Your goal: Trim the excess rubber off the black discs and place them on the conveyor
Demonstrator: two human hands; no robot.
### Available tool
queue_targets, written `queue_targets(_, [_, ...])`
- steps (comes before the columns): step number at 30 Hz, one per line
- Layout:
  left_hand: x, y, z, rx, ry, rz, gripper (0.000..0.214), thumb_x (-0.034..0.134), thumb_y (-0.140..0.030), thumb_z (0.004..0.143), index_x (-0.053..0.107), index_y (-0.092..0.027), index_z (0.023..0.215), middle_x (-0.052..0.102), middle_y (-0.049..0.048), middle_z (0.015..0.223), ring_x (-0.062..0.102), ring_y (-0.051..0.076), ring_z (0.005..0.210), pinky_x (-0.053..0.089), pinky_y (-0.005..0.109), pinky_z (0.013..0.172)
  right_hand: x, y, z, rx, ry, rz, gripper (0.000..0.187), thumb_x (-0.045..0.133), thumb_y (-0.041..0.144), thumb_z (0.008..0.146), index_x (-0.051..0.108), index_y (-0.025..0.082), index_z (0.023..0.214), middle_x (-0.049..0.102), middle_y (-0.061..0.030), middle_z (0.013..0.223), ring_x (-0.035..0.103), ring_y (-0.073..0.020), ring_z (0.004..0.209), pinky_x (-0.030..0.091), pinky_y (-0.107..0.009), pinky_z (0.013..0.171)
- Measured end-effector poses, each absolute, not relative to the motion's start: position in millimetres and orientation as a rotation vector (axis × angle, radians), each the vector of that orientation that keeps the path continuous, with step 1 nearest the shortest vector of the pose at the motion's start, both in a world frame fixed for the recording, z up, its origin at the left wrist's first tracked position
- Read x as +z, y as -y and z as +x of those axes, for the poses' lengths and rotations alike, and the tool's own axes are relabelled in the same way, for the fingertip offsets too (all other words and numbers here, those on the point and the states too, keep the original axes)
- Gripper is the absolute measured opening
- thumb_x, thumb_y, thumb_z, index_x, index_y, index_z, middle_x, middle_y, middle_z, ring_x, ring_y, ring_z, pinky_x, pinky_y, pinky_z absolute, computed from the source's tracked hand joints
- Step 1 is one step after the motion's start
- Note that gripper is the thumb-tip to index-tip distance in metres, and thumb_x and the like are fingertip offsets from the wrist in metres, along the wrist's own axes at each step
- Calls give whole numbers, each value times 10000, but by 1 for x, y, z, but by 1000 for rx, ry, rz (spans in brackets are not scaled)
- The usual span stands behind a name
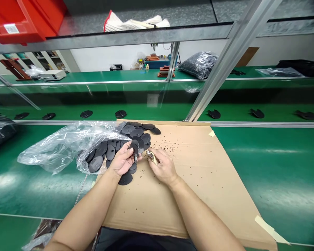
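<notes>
My left hand (123,161) is closed around a black oval plastic part (134,146), held upright above a sheet of brown cardboard (199,181). My right hand (163,167) is closed on a small metal tool (152,157) whose tip points at the held part. Just beyond the hands lies a pile of several black oval parts (138,134), spilling out of a clear plastic bag (65,144). One more black part (125,179) lies flat under my left wrist. Tiny dark trimmings (170,143) are scattered over the cardboard.
The cardboard lies on a green bench (277,167). Behind it, a green conveyor belt (157,109) carries several black parts. A slanted metal post (222,66) rises at centre right. A red bin (23,19) and cloth gloves (136,23) sit on the overhead shelf.
</notes>
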State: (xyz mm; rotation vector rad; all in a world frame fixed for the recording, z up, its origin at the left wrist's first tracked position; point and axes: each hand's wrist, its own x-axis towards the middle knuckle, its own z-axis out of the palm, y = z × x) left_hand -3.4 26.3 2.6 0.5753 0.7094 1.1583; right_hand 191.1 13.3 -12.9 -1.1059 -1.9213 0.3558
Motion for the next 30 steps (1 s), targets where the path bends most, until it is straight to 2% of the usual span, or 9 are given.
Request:
queue_targets(3, [2,-26,-4,1137,-735,517,478,840,-238,615,565,-229,1006,600,-27,747,608,110,610,463,194,511,-12,-12,191,357,1951,-1084,358,534,179,819,601,226,1168,665,-64,978,613,-210,902,501,-344,839])
queue_targets(7, [2,-25,-1,1102,-691,468,432,762,-198,700,590,-195,1096,570,1,756,545,88,585,417,180,492,-11,-10,190,346,2007,-1065,357,538,192,829,589,204,1182,659,-74,971,605,-215,892,499,-358,843])
queue_targets(11, [3,-23,4,1082,-619,458,264,677,-160,760,623,-156,1018,535,13,748,464,65,528,354,171,454,-9,-8,189,355,2113,-1078,362,534,196,843,583,175,1201,654,-84,964,601,-213,862,498,-353,837])
queue_targets(16, [4,-20,5,1016,-605,479,190,626,-164,802,634,-127,989,497,1,712,377,39,452,298,164,406,-9,-7,188,427,2209,-1109,380,538,198,843,588,181,1219,654,-74,923,610,-200,832,497,-331,849])
queue_targets(30, [1,-20,4,986,-654,548,221,675,-203,771,639,-124,975,509,4,718,397,41,447,305,171,403,-4,-5,189,590,2244,-1143,393,567,224,834,604,233,1225,670,-52,942,630,-190,855,495,-285,805])
